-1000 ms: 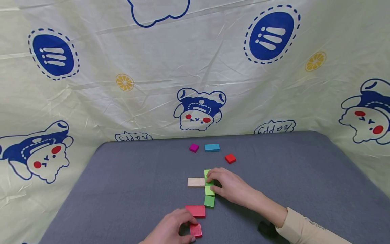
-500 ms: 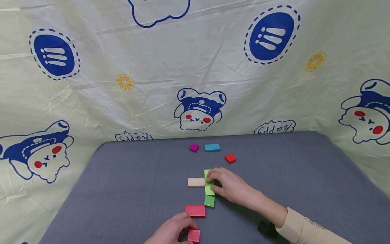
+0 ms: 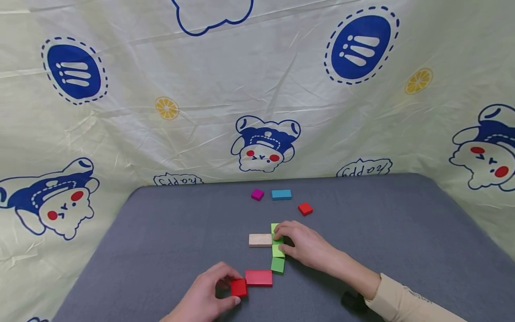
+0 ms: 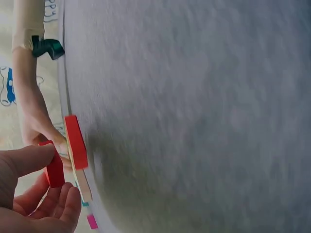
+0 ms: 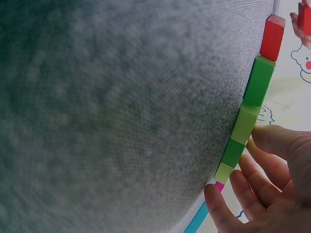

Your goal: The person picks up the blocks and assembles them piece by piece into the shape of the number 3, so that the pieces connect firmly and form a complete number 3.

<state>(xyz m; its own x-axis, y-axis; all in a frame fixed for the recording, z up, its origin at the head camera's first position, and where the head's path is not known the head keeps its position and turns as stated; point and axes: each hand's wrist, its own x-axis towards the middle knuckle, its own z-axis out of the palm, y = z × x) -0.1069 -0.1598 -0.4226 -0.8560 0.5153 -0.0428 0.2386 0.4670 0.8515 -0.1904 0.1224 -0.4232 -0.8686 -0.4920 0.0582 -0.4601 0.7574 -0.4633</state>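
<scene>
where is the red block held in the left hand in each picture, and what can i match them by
Head: the red block, low, just left of centre, in the left hand.
Left wrist: the red block, at left, below mid-height.
Right wrist: the red block, top right corner, partly cut off.
Shared landmark: the magenta block, visible in all three views.

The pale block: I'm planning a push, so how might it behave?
The pale block lies flat, so it should slide rather than roll. Its wood-like surface suggests stiffness. Pushed right, it would probably disturb the adjoining green row.
</scene>
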